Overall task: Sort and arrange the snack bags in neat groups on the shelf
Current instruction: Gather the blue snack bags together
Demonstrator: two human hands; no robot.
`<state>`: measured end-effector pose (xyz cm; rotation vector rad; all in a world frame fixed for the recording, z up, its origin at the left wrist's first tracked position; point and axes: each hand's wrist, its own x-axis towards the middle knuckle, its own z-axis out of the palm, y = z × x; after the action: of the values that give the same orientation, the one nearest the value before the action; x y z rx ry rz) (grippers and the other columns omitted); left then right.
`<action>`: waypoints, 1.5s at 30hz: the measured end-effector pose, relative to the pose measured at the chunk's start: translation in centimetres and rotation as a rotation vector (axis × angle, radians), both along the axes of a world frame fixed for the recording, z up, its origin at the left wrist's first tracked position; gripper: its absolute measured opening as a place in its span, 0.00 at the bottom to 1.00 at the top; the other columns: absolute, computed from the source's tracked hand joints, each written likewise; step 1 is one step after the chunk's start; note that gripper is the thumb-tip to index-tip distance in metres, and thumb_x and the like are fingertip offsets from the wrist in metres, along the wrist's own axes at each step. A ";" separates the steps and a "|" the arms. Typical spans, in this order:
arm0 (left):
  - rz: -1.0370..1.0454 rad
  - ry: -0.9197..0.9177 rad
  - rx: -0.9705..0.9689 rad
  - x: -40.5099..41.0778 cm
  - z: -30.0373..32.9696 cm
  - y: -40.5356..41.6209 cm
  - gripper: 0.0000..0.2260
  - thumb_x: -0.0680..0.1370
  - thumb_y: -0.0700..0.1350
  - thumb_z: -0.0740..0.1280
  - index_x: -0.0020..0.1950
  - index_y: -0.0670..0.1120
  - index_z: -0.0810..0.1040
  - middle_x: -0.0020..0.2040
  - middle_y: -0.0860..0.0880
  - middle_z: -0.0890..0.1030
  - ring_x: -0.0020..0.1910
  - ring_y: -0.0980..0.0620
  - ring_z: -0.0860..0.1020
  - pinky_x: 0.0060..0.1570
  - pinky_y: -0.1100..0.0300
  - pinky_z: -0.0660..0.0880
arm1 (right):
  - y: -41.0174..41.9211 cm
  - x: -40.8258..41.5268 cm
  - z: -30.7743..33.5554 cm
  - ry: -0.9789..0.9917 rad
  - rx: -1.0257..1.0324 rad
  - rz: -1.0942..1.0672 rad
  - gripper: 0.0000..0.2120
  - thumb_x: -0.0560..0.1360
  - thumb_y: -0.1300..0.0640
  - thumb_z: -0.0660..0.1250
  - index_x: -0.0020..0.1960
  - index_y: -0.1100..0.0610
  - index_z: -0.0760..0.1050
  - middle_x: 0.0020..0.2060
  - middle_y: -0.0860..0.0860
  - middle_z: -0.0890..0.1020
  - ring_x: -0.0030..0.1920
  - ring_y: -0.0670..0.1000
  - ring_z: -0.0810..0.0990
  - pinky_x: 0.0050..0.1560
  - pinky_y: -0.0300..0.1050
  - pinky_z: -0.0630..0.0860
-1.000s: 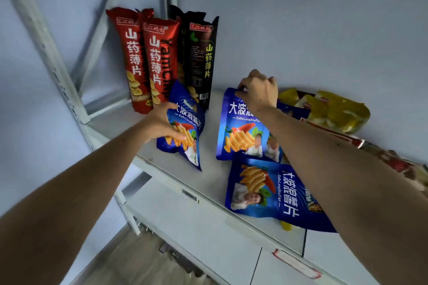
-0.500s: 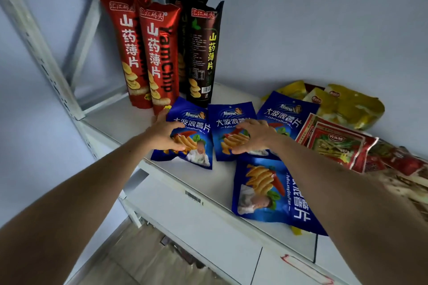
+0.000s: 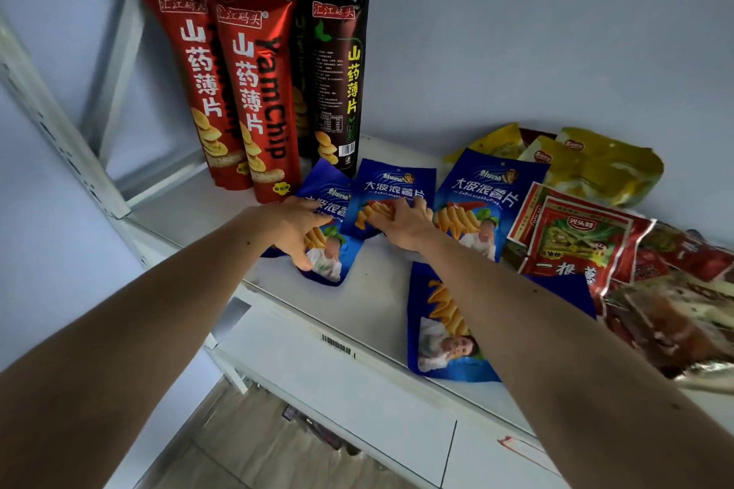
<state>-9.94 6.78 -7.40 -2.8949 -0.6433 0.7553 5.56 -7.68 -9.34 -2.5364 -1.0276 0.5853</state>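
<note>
The step in hand is judged to be the lining-up of the blue chip bags into one group on the white shelf. The left hand lies flat on the leftmost blue bag, fingers spread and pressing down rather than clenched; whether any edge is pinched cannot be told. The right hand rests on the middle blue bag, fingers curled over its lower half, seemingly pushing it rather than lifting it; a true grasp cannot be confirmed. A third blue bag lies just beside, at 3 o'clock of the right hand, upright in print and overlapping the edge of a red packet. A fourth blue bag lies apart from the row, at 6 o'clock of the right hand, near the shelf's front edge and partly hidden under the right forearm. At 12 o'clock, against the wall, stand two tall red chip bags and the tall black bags, touching one another, already grouped. Yellow bags sit at 2 o'clock in a loose heap. The next move is judged to call for squaring the two bags under the hands, then bringing the stray front bag into the row without knocking it off the edge
</note>
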 end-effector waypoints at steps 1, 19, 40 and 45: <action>-0.010 0.031 0.024 0.3 0.1 0.2 0.47 0.69 0.61 0.72 0.80 0.53 0.48 0.80 0.50 0.46 0.78 0.45 0.49 0.74 0.48 0.58 | -0.4 0.1 0.4 -0.016 -0.013 0.041 0.28 0.80 0.39 0.56 0.75 0.53 0.61 0.75 0.59 0.55 0.73 0.64 0.56 0.69 0.57 0.60; -0.126 -0.378 -0.345 15.9 2.2 -8.1 0.30 0.76 0.58 0.68 0.70 0.43 0.65 0.63 0.41 0.77 0.55 0.44 0.80 0.54 0.49 0.76 | -17.4 7.8 3.9 -0.131 -0.124 -0.058 0.35 0.61 0.36 0.77 0.62 0.50 0.72 0.58 0.49 0.79 0.56 0.52 0.78 0.59 0.52 0.75; 0.039 -0.981 -0.843 23.2 0.9 -8.4 0.36 0.68 0.38 0.77 0.71 0.52 0.66 0.64 0.46 0.76 0.60 0.47 0.76 0.56 0.54 0.75 | -15.2 10.3 8.0 -0.015 -0.433 0.202 0.38 0.68 0.44 0.76 0.72 0.55 0.66 0.67 0.50 0.72 0.63 0.53 0.72 0.59 0.47 0.71; 0.068 -1.256 -0.608 23.0 4.2 -6.7 0.15 0.72 0.36 0.72 0.57 0.46 0.78 0.56 0.45 0.79 0.53 0.45 0.78 0.50 0.56 0.76 | -14.9 11.4 9.3 0.182 -0.265 0.071 0.18 0.71 0.53 0.75 0.58 0.59 0.77 0.52 0.54 0.83 0.48 0.56 0.84 0.51 0.52 0.81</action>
<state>13.06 0.11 -3.19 -3.6301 -0.6036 -1.2398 16.93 -22.54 -0.09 -2.6142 -1.0375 1.0128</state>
